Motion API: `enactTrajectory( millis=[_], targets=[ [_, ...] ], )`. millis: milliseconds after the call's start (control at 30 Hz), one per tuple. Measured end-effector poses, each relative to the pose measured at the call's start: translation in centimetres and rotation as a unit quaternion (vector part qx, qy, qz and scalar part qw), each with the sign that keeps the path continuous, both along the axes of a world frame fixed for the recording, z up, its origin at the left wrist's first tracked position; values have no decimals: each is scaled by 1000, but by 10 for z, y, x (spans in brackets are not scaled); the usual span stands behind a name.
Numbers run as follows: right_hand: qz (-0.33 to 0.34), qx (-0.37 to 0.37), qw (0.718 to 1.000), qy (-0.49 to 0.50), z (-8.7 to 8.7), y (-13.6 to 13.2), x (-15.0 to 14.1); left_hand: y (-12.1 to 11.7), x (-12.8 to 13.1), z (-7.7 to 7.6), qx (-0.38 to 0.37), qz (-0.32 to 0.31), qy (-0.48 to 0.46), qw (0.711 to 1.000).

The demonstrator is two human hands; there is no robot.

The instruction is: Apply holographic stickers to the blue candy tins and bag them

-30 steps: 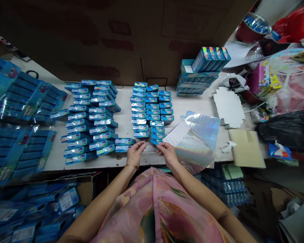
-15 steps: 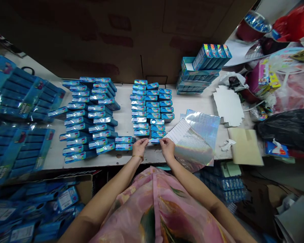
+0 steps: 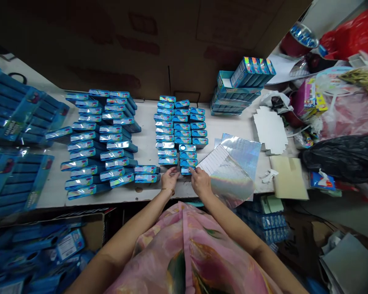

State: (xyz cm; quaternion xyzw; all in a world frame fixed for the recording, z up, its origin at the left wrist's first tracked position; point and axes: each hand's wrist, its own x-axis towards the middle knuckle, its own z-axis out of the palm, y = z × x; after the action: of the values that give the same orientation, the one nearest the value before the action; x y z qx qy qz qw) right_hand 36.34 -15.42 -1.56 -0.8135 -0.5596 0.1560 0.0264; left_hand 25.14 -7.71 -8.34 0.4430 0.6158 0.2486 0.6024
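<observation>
A small blue box (image 3: 186, 171) stands upright at the near end of the middle column of boxes, its narrow top facing me. My right hand (image 3: 201, 182) is closed at its right end, fingertips pressed on the top edge. Just left of that box, my left hand (image 3: 169, 179) has loosely bent fingers slightly apart, with nothing visible in them. A sheet with white strips and silvery backing (image 3: 230, 175) lies beside my right hand, on top of another shiny sheet (image 3: 243, 147). Two blue boxes (image 3: 147, 178) stand left of my left hand.
Rows of blue boxes (image 3: 86, 155) fill the table's left side. Shrink-wrapped packs (image 3: 15, 122) lie further left. Display trays (image 3: 233, 96) are stacked at the back right. White card pieces (image 3: 270, 130) and a beige pad (image 3: 290, 177) lie to the right. Below left is a carton of blue boxes (image 3: 67, 245).
My left hand has drawn back from the near box and its fingers have loosened. My right fingers have come onto the box's top. The whole view has shifted slightly left.
</observation>
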Motion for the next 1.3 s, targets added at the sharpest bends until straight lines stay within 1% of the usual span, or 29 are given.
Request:
enactTrajectory(
  millis=[33, 100, 167, 200, 233, 300, 367, 433, 500, 567, 600, 733, 833, 933, 1000, 1067, 1100, 1167, 1233, 1300],
  targets=[
    [39, -22, 999, -19, 0, -2, 1, 0, -3, 1, 11, -21, 15, 1000],
    [89, -53, 993, -47, 0, -3, 3, 1, -9, 7, 53, -64, 46, 995],
    [112, -66, 990, -60, 0, -2, 5, 7, -16, 19, 142, -95, 79, 982],
    [118, -71, 989, -60, 0, 0, 6, 13, -18, 27, 201, -110, 96, 969],
    [123, -74, 988, -56, 2, 1, 8, 20, -20, 36, 262, -130, 118, 949],
    [131, -70, 988, -40, 6, 2, 12, 39, -20, 51, 361, -187, 183, 895],
    [126, -46, 991, -23, 12, 1, 16, 61, -16, 61, 410, -271, 263, 830],
    [108, -11, 994, -11, 17, -2, 19, 81, -9, 64, 414, -365, 323, 769],
    [94, 18, 995, 1, 20, -5, 19, 94, -3, 61, 394, -461, 346, 716],
    [95, 36, 995, 16, 19, -7, 17, 98, 1, 55, 380, -518, 351, 681],
    [98, 43, 994, 23, 19, -8, 15, 97, 1, 52, 383, -528, 352, 671],
    [99, 63, 992, 42, 15, -4, 11, 87, -4, 45, 418, -504, 361, 664],
    [90, 72, 992, 57, 16, 2, 10, 91, -17, 46, 417, -504, 370, 660],
    [82, 83, 990, 77, 18, 8, 10, 103, -41, 51, 389, -506, 393, 662],
    [73, 96, 988, 94, 18, 9, 11, 111, -57, 57, 353, -501, 419, 669],
    [62, 116, 985, 113, 16, 8, 12, 118, -67, 65, 317, -477, 455, 682],
    [54, 128, 983, 121, 15, 6, 13, 121, -67, 68, 309, -457, 469, 690],
    [39, 154, 978, 134, 13, 4, 15, 128, -53, 74, 330, -423, 471, 700],
    [27, 182, 973, 139, 10, 4, 16, 137, -24, 75, 385, -412, 440, 699],
    [18, 202, 969, 140, 8, 4, 18, 148, 10, 70, 421, -407, 416, 696]
  ],
)
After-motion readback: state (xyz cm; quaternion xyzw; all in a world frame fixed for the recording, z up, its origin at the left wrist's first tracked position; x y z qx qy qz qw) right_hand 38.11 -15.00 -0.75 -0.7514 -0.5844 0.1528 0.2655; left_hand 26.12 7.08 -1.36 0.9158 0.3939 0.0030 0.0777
